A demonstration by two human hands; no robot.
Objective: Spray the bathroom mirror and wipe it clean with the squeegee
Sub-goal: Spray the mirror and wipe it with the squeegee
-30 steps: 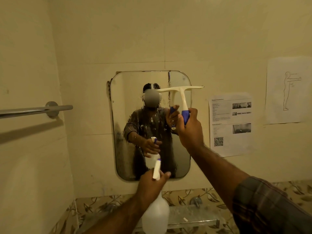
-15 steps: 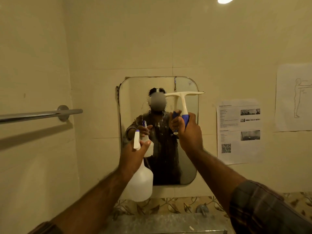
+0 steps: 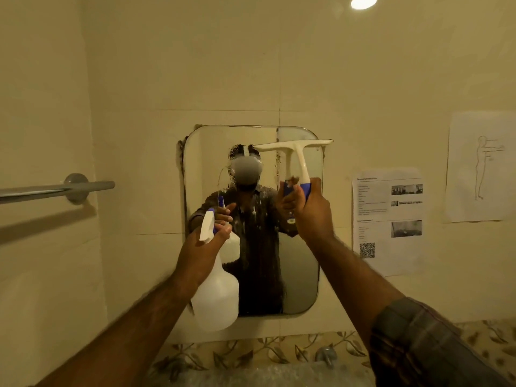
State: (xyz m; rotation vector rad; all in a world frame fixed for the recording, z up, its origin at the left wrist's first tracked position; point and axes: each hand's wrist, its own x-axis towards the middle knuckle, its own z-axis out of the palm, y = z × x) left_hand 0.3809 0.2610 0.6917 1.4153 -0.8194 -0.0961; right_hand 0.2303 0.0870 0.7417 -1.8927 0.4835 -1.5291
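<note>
A rounded rectangular mirror [image 3: 300, 263] hangs on the beige wall, streaked with wet drips. My left hand [image 3: 199, 251] grips the neck of a translucent white spray bottle [image 3: 216, 300], held up at the mirror's lower left, its white nozzle aimed at the glass. My right hand [image 3: 312, 212] is shut on the blue handle of a white squeegee [image 3: 296, 155]. The squeegee's blade lies level near the mirror's top right, running past the right edge. Whether the blade touches the glass I cannot tell.
A chrome towel bar [image 3: 55, 188] juts from the left wall. Two printed sheets, one with a QR code [image 3: 388, 219] and one with a figure drawing [image 3: 480, 166], are taped right of the mirror. A leaf-patterned tile band [image 3: 251, 353] and a tap [image 3: 325, 354] lie below.
My left hand has lifted the spray bottle from below the mirror up to its lower left. The squeegee stays near the mirror's top right. My view has tilted up.
</note>
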